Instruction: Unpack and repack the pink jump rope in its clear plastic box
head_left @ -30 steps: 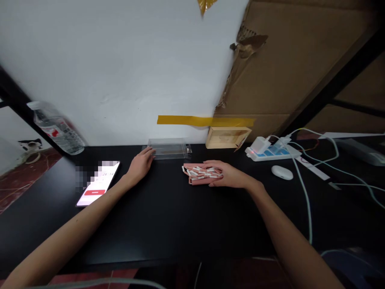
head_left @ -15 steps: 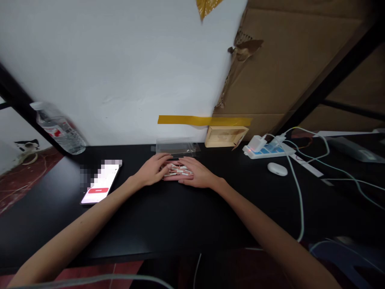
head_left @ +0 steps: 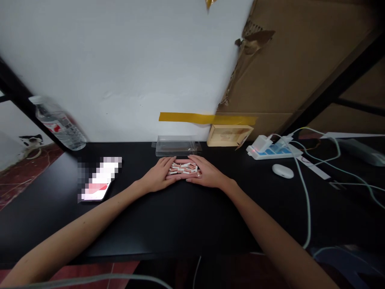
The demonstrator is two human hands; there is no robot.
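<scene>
A shallow pink tray (head_left: 184, 176) sits on the black table, filled with several small white and pink stick-like pieces (head_left: 183, 169) too small to identify. My left hand (head_left: 159, 174) grips its left end, with the thumb along the near edge and fingers towards the far edge. Around the right end, my right hand (head_left: 210, 173) is closed in the same way. Both ends of the tray are hidden by my hands. Just behind it lies a clear plastic case (head_left: 175, 148), which neither hand touches.
To the left are a phone (head_left: 100, 180) and a plastic bottle (head_left: 60, 124). A light wooden box (head_left: 229, 135) leans at the wall. On the right, a power strip (head_left: 273, 151) has chargers and trailing cables, beside a white earbud case (head_left: 282, 171).
My hands have moved apart from over the small pieces to the two ends of the tray. More of the pieces now shows between them. The whole view has shifted slightly.
</scene>
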